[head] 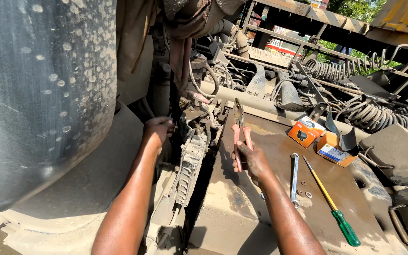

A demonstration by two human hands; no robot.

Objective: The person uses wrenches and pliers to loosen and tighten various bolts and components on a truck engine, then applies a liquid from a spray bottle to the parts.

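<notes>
Right hand (250,159) clenched on pliers (239,130); left hand (157,130) gripping engine part, frame centre. Pliers could slip off the greasy metal.

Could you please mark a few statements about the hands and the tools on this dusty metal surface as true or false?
1. The right hand holds pliers with red handles. True.
2. The screwdriver has a blue handle. False: its handle is green, its shaft yellow.
3. The left hand rests on the spanner. False: it reaches into the machinery; the spanner lies apart on the metal surface.
4. Two small orange boxes sit beyond the spanner. True.
</notes>
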